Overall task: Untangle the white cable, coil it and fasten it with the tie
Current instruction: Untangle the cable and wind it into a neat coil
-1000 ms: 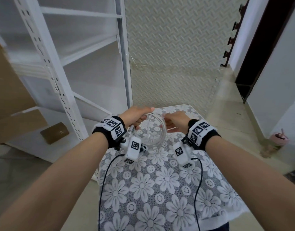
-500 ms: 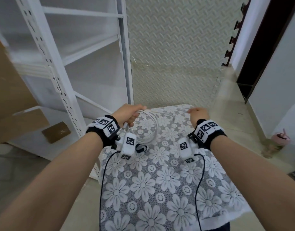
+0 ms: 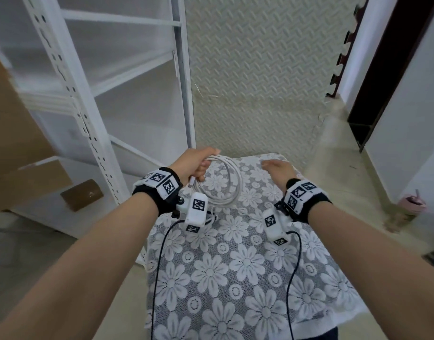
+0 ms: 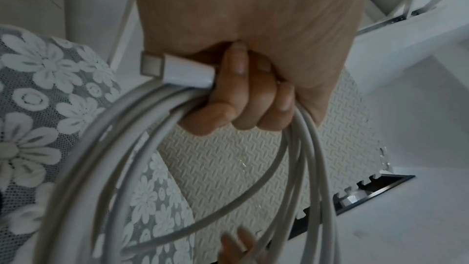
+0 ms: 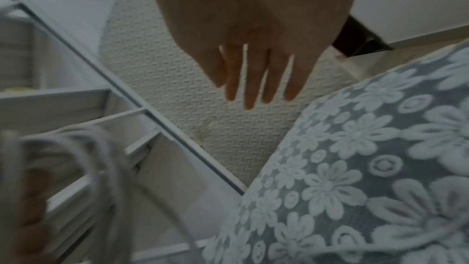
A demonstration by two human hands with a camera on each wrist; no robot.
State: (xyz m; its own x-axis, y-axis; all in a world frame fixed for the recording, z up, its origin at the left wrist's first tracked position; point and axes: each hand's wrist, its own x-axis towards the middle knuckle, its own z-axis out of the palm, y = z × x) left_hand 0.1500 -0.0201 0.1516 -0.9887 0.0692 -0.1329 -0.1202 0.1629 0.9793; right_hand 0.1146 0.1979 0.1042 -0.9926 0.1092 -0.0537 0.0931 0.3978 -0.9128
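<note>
The white cable [image 3: 232, 185] hangs in several round loops from my left hand [image 3: 198, 163] above the far left part of the table. In the left wrist view my fingers [image 4: 243, 105] curl round the bundled cable [image 4: 142, 123], and its white plug [image 4: 175, 71] sticks out beside them. My right hand [image 3: 277, 168] hovers to the right of the coil, apart from it. Its fingers [image 5: 256, 75] are straight, spread and hold nothing. The blurred coil [image 5: 83, 148] shows at the left of the right wrist view. I see no tie in any view.
A grey cloth with white flowers [image 3: 235, 266] covers the small table. White metal shelving [image 3: 93, 101] stands at the left with cardboard boxes [image 3: 81, 195] beside it. A textured foam mat [image 3: 255, 82] lies beyond the table. A pink bottle [image 3: 412, 204] stands on the floor at right.
My right hand has let go of the cable, moved right and opened flat. My left hand keeps the coil and has shifted slightly left.
</note>
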